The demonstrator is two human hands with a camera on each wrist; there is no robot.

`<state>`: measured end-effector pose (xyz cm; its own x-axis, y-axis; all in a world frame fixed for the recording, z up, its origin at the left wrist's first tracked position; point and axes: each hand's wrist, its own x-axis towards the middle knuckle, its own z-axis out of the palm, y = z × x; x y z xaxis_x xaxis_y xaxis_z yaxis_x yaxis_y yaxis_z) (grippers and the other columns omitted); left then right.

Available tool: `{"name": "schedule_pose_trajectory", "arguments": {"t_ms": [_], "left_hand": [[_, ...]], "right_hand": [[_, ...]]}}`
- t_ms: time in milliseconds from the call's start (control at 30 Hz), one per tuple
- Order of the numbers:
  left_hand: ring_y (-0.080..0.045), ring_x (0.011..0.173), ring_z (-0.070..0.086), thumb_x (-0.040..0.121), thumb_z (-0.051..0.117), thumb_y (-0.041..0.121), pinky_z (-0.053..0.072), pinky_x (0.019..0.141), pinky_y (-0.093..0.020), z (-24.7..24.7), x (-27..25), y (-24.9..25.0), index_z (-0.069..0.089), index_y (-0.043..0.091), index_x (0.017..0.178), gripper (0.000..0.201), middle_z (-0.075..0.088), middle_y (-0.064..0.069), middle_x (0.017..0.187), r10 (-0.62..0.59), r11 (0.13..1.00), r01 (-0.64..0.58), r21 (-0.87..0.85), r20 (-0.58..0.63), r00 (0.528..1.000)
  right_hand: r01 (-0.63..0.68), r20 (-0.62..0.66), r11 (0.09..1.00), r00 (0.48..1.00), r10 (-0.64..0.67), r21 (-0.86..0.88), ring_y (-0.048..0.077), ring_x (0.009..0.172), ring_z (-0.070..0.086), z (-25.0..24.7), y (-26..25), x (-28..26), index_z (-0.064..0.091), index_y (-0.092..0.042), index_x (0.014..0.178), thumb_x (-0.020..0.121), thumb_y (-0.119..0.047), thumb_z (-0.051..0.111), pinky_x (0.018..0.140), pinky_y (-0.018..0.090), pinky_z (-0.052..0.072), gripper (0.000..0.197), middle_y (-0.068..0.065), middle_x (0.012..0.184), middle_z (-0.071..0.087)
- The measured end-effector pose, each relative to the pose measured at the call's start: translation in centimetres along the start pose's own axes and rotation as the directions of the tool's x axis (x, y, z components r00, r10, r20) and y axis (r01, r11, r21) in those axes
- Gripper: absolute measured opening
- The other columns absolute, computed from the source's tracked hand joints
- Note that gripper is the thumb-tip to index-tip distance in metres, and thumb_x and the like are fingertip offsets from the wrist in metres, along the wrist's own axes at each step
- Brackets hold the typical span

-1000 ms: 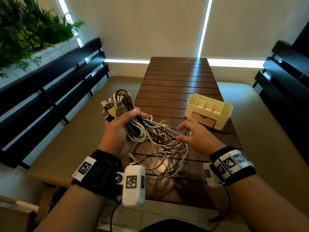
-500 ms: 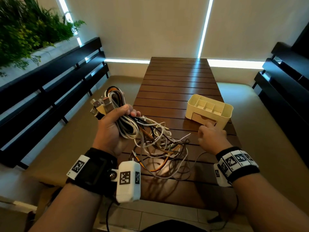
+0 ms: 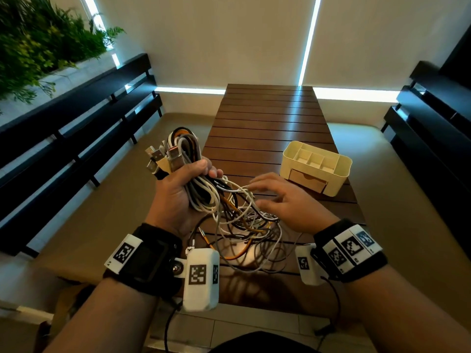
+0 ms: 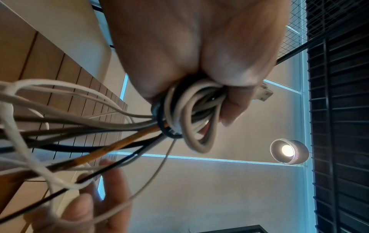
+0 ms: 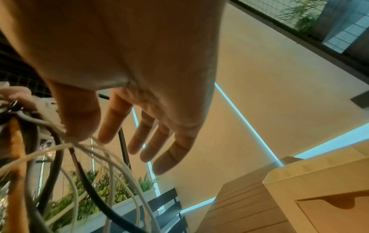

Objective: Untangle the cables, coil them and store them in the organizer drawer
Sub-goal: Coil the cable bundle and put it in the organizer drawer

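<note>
My left hand point(image 3: 183, 189) grips a bundle of cables point(image 3: 201, 194) above the table's near left side, USB plugs point(image 3: 163, 159) sticking up past the thumb. In the left wrist view the fingers of the left hand point(image 4: 199, 66) curl round white and black loops of the cables point(image 4: 191, 113). A loose tangle of white, black and orange cables point(image 3: 244, 233) hangs from the bundle down to the wooden table point(image 3: 270, 118). My right hand point(image 3: 283, 200) hovers over the tangle with fingers spread, its thumb point(image 5: 79, 116) against thin white strands. The cream organizer point(image 3: 316, 166) stands at the right, its drawer point(image 3: 308, 180) closed.
A black bench point(image 3: 76, 128) runs along the left under green plants point(image 3: 38, 44). Another dark bench point(image 3: 433, 128) lines the right side. The slatted table extends far ahead toward the wall. A lit lamp point(image 4: 287, 151) shows in the left wrist view.
My right hand, drawn back toward the organizer half a second ago, has returned left over the tangle with fingers spread. The left hand keeps its grip on the bundle.
</note>
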<state>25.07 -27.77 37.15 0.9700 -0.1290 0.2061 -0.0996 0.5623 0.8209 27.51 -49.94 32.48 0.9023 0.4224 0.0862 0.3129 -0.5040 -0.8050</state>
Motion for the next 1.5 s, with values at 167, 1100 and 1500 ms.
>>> {"name": "schedule_pose_trajectory", "arguments": {"t_ms": [167, 1100, 1500], "left_hand": [[-0.009, 0.065, 0.062, 0.091, 0.042, 0.004, 0.051, 0.079, -0.03, 0.3, -0.2, 0.5, 0.073, 0.026, 0.064, 0.047, 0.057, 0.005, 0.061, -0.005, 1.0, 0.005, -0.011, -0.022, 1.0], [-0.01, 0.066, 0.063, 0.086, 0.049, 0.006, 0.049, 0.08, -0.034, 2.4, -1.4, 0.1, 0.074, 0.026, 0.069, 0.037, 0.058, 0.004, 0.062, -0.002, 1.0, 0.003, -0.018, 0.028, 1.0], [-0.013, 0.063, 0.052, 0.084, 0.053, 0.004, 0.05, 0.078, -0.035, 1.5, -2.1, 0.3, 0.065, 0.013, 0.104, 0.025, 0.049, 0.0, 0.065, -0.007, 0.989, 0.006, -0.15, -0.01, 1.0]], "right_hand": [[-0.03, 0.018, 0.998, 0.999, 0.03, -0.048, -0.001, 0.094, 0.058, 0.8, 1.1, -0.2, 0.065, -0.033, 0.095, 0.094, -0.026, 0.065, 0.082, 0.019, 0.048, 0.007, -0.013, 0.104, 0.059], [0.144, -0.013, 0.989, 0.989, -0.144, 0.022, 0.0, 0.131, 0.041, -0.8, -7.4, -1.3, 0.036, -0.034, 0.146, 0.08, -0.027, 0.08, 0.105, 0.019, 0.037, 0.079, -0.015, 0.142, 0.043], [0.075, -0.029, 0.997, 0.997, -0.075, -0.003, 0.006, 0.07, 0.064, 5.2, -4.0, 0.2, 0.063, -0.027, 0.103, 0.091, -0.022, 0.068, 0.063, 0.023, 0.051, 0.013, -0.003, 0.084, 0.069]]}}
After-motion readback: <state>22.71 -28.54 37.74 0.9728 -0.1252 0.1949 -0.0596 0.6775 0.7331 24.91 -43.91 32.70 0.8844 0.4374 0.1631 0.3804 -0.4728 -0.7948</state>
